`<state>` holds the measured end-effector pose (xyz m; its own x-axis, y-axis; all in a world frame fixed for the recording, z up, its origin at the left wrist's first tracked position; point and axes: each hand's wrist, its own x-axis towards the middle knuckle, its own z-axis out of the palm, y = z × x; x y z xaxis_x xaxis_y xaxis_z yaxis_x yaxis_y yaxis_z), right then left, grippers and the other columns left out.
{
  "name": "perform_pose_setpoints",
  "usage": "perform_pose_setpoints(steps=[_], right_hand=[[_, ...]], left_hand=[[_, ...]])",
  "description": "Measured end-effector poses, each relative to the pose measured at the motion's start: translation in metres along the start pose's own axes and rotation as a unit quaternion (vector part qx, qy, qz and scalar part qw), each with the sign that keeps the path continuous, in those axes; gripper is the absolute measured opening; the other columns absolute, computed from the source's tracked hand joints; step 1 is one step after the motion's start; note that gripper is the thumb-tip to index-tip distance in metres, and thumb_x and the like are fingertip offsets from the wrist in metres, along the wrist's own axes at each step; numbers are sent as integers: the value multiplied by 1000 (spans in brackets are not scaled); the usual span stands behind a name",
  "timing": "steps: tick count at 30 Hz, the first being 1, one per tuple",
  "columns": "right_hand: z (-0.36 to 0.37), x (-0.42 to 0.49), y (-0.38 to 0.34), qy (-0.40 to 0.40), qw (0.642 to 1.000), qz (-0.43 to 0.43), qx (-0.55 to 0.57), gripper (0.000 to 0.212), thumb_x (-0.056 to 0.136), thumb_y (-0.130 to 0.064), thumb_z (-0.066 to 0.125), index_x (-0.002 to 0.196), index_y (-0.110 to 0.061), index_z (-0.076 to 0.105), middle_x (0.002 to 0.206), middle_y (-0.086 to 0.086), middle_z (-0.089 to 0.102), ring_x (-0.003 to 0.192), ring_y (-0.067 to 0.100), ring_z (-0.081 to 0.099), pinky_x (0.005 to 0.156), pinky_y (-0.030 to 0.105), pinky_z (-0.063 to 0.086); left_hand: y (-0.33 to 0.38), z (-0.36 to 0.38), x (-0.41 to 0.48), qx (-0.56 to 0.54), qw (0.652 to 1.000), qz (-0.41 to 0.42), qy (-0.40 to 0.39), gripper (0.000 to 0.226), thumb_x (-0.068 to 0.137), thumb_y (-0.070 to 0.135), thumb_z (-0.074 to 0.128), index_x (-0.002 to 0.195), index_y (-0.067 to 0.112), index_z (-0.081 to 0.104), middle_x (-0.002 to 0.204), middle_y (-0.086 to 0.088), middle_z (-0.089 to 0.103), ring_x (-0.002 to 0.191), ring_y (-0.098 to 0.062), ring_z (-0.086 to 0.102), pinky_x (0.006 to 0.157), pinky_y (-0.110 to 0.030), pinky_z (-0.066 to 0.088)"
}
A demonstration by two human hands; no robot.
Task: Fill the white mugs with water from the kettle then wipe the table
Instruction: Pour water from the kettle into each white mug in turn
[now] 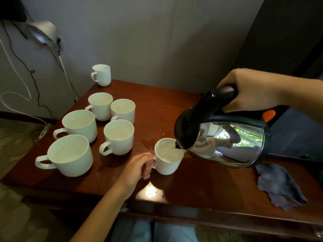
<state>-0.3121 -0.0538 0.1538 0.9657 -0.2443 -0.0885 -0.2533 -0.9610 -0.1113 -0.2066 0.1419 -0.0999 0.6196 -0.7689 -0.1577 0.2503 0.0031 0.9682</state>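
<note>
The right hand (pixel 250 91) is curled tight round the black handle of the kettle (pixel 227 137). The kettle is tipped over, its body running right to left, with the spout pointing down-left into the white mug (pixel 168 159) near the middle of the table (pixel 201 186). The left hand (pixel 138 166) pinches that mug's handle, which points left. Six other mugs (pixel 118 137) stand to the left, and a grey cloth (pixel 279 186) lies at the near right.

A grey wall (pixel 157 41) rises past the tabletop's (pixel 192 180) far edge; a silver lamp (pixel 42 33) and dark cables (pixel 32 71) hang left, above a power strip (pixel 44 131).
</note>
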Motion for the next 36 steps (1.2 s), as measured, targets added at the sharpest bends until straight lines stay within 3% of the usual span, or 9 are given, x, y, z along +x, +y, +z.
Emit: perform_pose_setpoints(steps=[8, 27, 33, 36], right_hand=[[-1, 0, 0, 2, 1000, 1, -6, 10, 70, -18, 70, 74, -24, 65, 69, 1, 65, 63, 15, 61, 61, 37, 50], [-1, 0, -4, -10, 1000, 9, 0, 10, 73, -19, 70, 72, -25, 63, 66, 1, 63, 58, 14, 58, 54, 27, 41], [0, 0, -3, -9, 1000, 15, -3, 8, 73, -18, 69, 72, -24, 63, 64, 0, 62, 54, 2, 56, 51, 24, 38], [0, 0, -3, -5, 1000, 15, -5, 8, 72, -19, 70, 73, -24, 64, 66, 0, 63, 55, 9, 57, 51, 25, 39]], left_hand=[[0, 0, 1, -3, 1000, -1, 0, 41, 97, 13, 37, 56, 13, 35, 52, 0, 31, 49, -12, 27, 48, -25, 26], [1, 0, -1, -6, 1000, -9, 2, 40, 98, 13, 36, 58, 12, 35, 51, 0, 32, 48, -12, 27, 48, -23, 27], [2, 1, -1, -3, 1000, -13, 6, 40, 98, 13, 36, 58, 11, 35, 52, -1, 32, 48, -12, 28, 47, -23, 27], [2, 1, -1, -3, 1000, -13, 5, 41, 98, 14, 37, 57, 11, 36, 52, -1, 33, 48, -12, 28, 48, -23, 28]])
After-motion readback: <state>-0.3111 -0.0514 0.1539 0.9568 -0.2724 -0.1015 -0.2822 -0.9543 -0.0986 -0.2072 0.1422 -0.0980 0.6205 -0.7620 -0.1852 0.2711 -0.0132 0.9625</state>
